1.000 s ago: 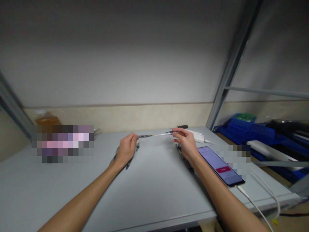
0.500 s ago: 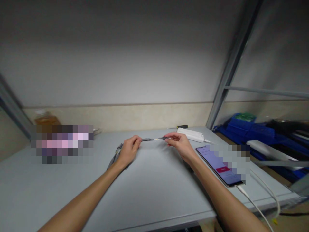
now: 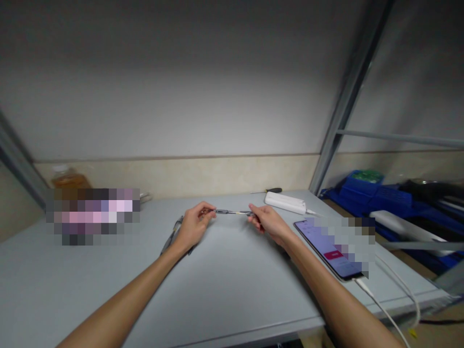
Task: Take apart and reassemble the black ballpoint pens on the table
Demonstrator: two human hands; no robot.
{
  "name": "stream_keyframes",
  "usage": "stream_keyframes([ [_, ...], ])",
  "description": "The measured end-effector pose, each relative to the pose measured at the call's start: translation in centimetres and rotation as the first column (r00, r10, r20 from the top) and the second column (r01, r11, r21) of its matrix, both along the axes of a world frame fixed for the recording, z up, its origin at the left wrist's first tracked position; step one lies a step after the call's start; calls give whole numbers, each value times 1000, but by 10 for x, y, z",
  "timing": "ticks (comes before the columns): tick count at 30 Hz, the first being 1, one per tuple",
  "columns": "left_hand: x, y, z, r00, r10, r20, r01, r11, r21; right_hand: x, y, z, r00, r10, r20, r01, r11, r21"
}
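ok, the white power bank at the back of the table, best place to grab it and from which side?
Probably from above, fingers across the two long sides at mid-length. The white power bank lies flat on the table with its top clear. A cable leaves its right end, so avoid that end. A screwdriver lies close behind it.

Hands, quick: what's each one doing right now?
Left hand: closed, pinching the left end of a thin pen-like rod.
Right hand: closed, pinching the rod's right end, above the table.
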State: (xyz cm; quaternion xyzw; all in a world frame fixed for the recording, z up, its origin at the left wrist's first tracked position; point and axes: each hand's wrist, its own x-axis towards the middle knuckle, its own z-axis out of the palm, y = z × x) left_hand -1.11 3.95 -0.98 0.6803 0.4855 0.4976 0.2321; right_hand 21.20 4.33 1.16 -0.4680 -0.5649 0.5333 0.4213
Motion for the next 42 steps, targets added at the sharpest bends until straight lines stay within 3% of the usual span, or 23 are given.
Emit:
stream_keyframes([
  [4,-1,2,-1,999,-22,26,23,999,-44,-1,-1,3,998,-34,46,34,999,6],
  [7,-1,4,-2,999,-14,35,17,998,-66,0,-1,6,996,-92,-18,93,989,113],
  [12,-2,5,-2,996,-13,88,21,995,-93,2,1,5,997,-49,-57,63,961,271],
  [19,-4,7,-5,994,-43,96,53,993,-104,1,0,2,975,-106,197,54,966,253],
  [22,-3,8,-6,991,-47,125,60,993,-105,0,0,2,978,-152,145,100,944,313],
  [25,-2,8,-6,985,-45,165,63,993,-104,2,1,2,993,-104,56,78,932,353],
  [28,-2,7,-5,983,-54,178,74,991,-108,3,1,1,987,-68,146,13,936,351],
  [32,-2,7,-5,985,-78,156,95,990,-105,1,1,0,929,-169,329,37,928,372],
  [38,-2,7,-4,971,-60,233,91,988,-126,2,4,-3,963,-158,219,31,869,494],
  [42,-1,6,-4,958,-64,280,108,984,-142,2,3,0,949,-94,301,-45,905,423],
])
